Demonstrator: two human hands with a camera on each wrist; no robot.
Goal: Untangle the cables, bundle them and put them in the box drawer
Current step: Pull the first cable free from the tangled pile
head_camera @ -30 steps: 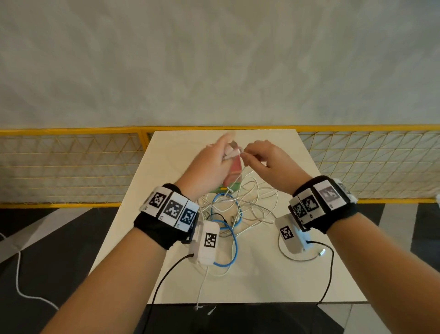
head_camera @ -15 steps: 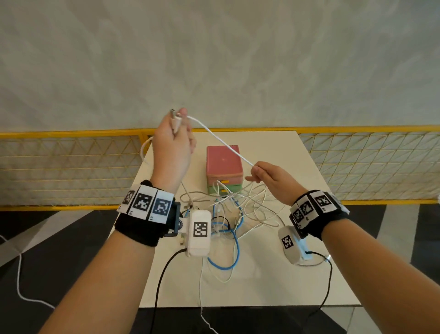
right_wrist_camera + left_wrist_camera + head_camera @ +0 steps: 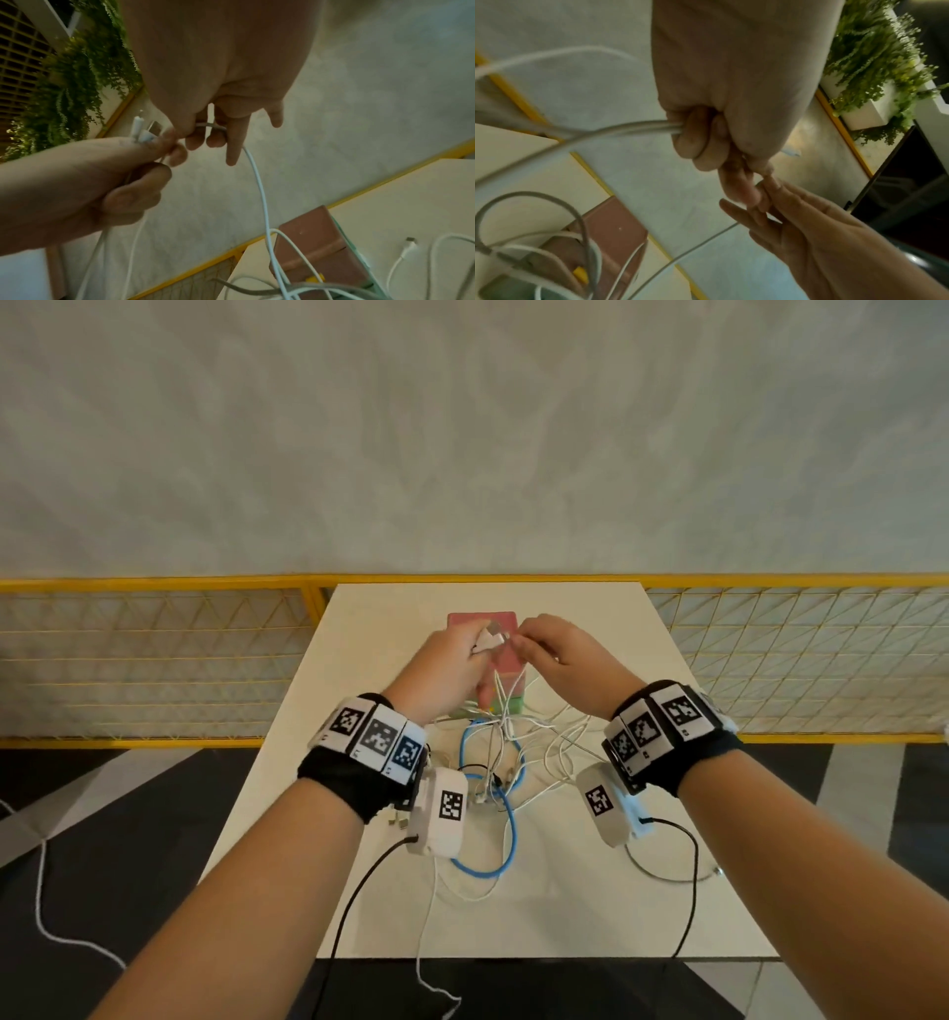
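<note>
1 cable: white cable (image 3: 259, 182) held raised in both hands above the box (image 3: 482, 634); half a second ago it was stretched between hands set well apart, now they meet.
Left hand (image 3: 447, 670): clenched on gathered strands, 2 plugs (image 3: 144, 130) poking out at 12 o'clock.
Right hand (image 3: 560, 660): pinching the same cable just beside, at 3 o'clock.
Meaning: another length looks folded into the bundle; coiling is underway.
Tangle (image 3: 503, 752): rest of the cables, with a blue cable (image 3: 506, 839), lies on the table (image 3: 590, 906) at 6 o'clock of the box.
Left to do: bundling, then the drawer.
</note>
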